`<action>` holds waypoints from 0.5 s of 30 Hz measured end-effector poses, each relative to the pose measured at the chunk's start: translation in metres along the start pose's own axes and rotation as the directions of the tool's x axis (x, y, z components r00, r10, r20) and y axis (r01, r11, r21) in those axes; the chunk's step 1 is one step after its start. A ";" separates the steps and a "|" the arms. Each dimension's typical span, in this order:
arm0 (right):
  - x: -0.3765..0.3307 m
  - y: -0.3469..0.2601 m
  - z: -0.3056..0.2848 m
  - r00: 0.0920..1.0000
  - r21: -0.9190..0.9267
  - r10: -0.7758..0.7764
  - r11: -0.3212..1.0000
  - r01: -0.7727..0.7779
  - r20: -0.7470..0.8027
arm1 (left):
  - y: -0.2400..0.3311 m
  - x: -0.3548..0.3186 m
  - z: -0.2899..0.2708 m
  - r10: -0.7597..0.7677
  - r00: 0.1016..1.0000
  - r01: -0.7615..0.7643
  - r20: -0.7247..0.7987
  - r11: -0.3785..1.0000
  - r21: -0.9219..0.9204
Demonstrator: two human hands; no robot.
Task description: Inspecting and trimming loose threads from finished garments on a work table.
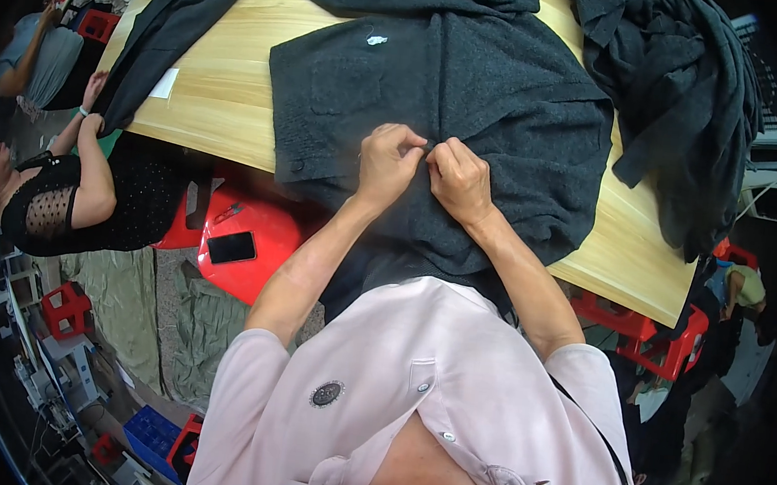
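- Garment [484, 103], dark gray, lies spread before you on the wooden table [237, 68].
- Your left hand [389, 162] pinches cloth near its middle.
- Your right hand [460, 180] grips cloth just beside, fingers curled.
- Phone [232, 246] rests on a red stool [271, 209].

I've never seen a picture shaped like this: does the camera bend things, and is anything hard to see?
In the head view, the corners go black and the seated person at the left seems tipped sideways; the wooden table is well lit, its grain clear; between left hand and right hand, the dark garment hides fine detail.
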State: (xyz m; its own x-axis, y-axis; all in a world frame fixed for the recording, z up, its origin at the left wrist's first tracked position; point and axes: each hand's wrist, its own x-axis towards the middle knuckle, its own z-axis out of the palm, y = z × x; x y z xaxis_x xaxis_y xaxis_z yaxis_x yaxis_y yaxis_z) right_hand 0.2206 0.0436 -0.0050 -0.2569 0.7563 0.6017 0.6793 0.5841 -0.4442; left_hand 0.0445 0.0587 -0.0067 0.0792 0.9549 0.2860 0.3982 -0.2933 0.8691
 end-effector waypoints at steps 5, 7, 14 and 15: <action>-0.008 -0.014 -0.005 0.990 0.106 0.144 0.984 -0.143 -0.007 | 0.004 0.003 -0.005 0.371 0.924 -0.383 0.093 0.889 0.252; -0.009 -0.020 -0.023 0.983 0.142 0.184 0.973 -0.183 0.004 | 0.000 -0.003 -0.023 0.404 0.880 -0.465 0.251 0.843 0.271; -0.021 0.024 -0.091 0.974 -0.192 0.221 0.959 -0.208 0.046 | 0.020 0.006 -0.027 0.218 0.945 -0.281 0.242 0.922 0.268; -0.023 0.024 -0.094 0.951 -0.176 0.270 0.954 -0.243 0.148 | 0.025 0.011 -0.014 0.212 0.954 -0.278 0.212 0.889 0.363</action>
State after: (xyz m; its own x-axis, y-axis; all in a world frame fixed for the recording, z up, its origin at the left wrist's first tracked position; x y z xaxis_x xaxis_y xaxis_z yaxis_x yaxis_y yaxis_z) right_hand 0.3077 0.0122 0.0327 -0.1632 0.9208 0.3543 0.8313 0.3217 -0.4533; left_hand 0.0422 0.0611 0.0240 0.3532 0.8586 0.3716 0.6639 -0.5099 0.5471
